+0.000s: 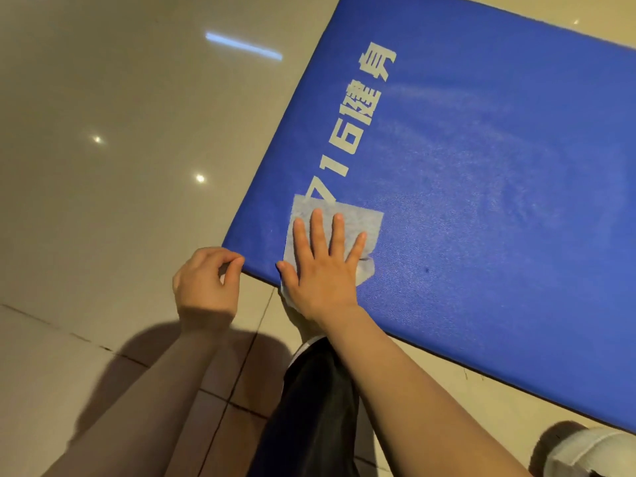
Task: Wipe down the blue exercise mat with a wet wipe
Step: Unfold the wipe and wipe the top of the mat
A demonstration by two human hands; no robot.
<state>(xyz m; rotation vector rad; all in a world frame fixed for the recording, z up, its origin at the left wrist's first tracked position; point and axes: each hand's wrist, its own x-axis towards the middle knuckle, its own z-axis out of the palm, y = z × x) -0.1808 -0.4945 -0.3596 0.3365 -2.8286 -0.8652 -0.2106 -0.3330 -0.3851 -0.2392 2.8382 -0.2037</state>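
The mat [481, 201] lay flat on a glossy beige tiled floor [103, 132], running from its near-left corner up and away to the right edge of the view, with pale printed characters [358, 122] in a line along its short edge. The wipe [358, 218] was spread on the mat just inside that near corner, thin enough for the blue to show through it, its far edge covering the bottom of the first printed figure and its near end hanging off the mat's edge onto the floor. The right hand [323, 266] pressed flat on the wipe — fingers straight and fanned apart, thumb out to the left near the mat's edge, nothing curled round the cloth. The left hand [206, 280] sat just beside it at the mat's corner, fingers bent, with thumb and forefinger meeting at the corner's tip; they seemed to pinch the edge there, though the grip itself was hard to see. Right of the wipe the mat's surface showed paler, streaky patches and one small dark spot [427, 270]. Both forearms were bare. Below the right wrist a knee in dark cloth [316, 407] rested on the tiles, and a white shoe [595, 452] showed at the bottom right corner, close to the mat's long near edge. Bright points and a bar of light [244, 46] were reflected in the floor — all well to the left of the mat.
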